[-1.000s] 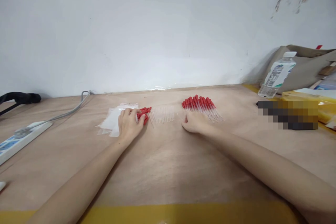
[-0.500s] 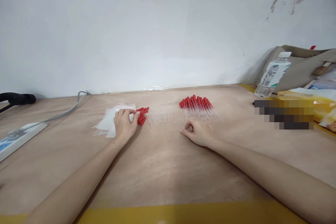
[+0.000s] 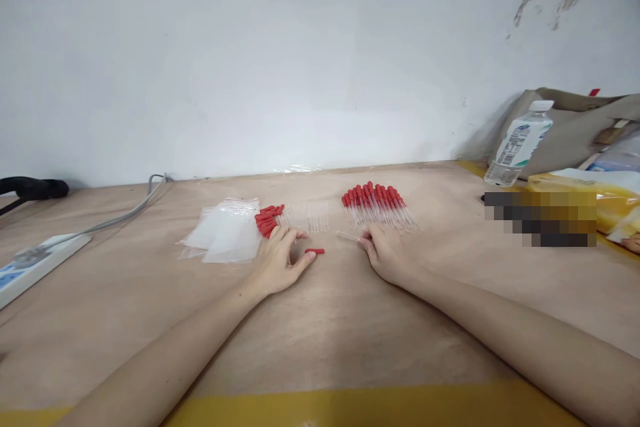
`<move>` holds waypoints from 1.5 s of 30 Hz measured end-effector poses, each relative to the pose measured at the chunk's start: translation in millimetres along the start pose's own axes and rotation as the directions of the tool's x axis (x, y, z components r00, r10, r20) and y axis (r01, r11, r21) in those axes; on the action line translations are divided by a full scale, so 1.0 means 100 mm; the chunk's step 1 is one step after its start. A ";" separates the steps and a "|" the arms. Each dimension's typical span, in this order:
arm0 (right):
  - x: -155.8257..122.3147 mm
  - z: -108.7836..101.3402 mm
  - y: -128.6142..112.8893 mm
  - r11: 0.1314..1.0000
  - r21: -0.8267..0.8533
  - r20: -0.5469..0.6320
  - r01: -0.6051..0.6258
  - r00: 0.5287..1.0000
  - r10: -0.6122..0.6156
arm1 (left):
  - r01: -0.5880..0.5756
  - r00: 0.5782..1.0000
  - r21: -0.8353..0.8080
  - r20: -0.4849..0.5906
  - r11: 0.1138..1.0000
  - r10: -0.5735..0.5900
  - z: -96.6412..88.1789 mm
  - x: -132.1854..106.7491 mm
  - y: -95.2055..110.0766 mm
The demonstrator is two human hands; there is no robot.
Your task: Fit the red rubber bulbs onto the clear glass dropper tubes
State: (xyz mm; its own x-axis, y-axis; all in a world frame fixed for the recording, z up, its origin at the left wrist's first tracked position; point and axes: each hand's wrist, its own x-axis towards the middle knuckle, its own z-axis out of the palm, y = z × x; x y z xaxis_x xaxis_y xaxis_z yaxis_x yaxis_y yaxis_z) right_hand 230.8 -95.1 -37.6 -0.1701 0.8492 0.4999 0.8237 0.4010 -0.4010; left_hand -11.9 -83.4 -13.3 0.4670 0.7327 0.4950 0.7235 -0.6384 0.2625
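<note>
My left hand (image 3: 281,260) rests over the table with thumb and forefinger apart. A small red rubber bulb (image 3: 316,251) lies at its thumb tip, seemingly touching it. Behind that hand is a pile of red rubber bulbs (image 3: 267,217), partly covered by the fingers. Thin clear glass tubes (image 3: 310,217) lie in a row beside the pile. My right hand (image 3: 385,252) pinches one clear glass tube (image 3: 347,236), whose free end points left toward the loose bulb. Beyond the right hand lies a bunch of droppers (image 3: 375,197), clear tubes with red bulbs on their far ends.
Clear plastic bags (image 3: 225,233) lie left of the bulbs. A power strip (image 3: 45,260) with a grey cable sits at far left. On the right stand a water bottle (image 3: 520,143), a beige bag (image 3: 565,127) and a yellow package (image 3: 610,197). A wall rises behind the table.
My left hand has moved right and nearer, from the bulb pile; one red bulb now lies apart at its thumb. My right hand has shifted slightly right, its tube showing more clearly.
</note>
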 end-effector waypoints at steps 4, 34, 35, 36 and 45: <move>0.00 0.02 -0.03 0.988 0.152 -0.018 0.005 1.000 -0.003 | -0.087 0.995 0.008 0.049 0.996 0.086 0.04 0.04 0.03; -0.06 -0.03 -0.19 0.908 0.364 0.058 0.206 0.968 -0.243 | 0.252 0.965 -0.681 0.226 0.688 -0.130 0.19 0.02 0.14; -0.04 -0.05 -0.17 0.911 0.352 0.078 0.215 0.963 -0.258 | 0.260 0.962 -0.677 0.246 0.688 -0.122 0.18 0.02 0.14; -0.02 -0.07 -0.15 0.916 0.328 0.099 0.232 0.956 -0.277 | 0.266 0.958 -0.673 0.262 0.690 -0.113 0.17 0.02 0.14; -0.02 -0.13 -0.15 0.879 -0.074 0.089 0.471 0.881 -0.464 | 0.241 0.954 -0.599 0.291 0.763 -0.073 0.18 0.00 0.15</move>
State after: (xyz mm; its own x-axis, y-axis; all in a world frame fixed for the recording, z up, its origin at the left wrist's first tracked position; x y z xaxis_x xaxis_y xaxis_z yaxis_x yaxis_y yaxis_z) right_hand 225.6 -107.2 -22.6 -0.5804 0.5928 0.5583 0.6843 0.7267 -0.0602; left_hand 8.4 -89.0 -24.7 0.5404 0.8143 0.2119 0.3606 -0.4517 0.8161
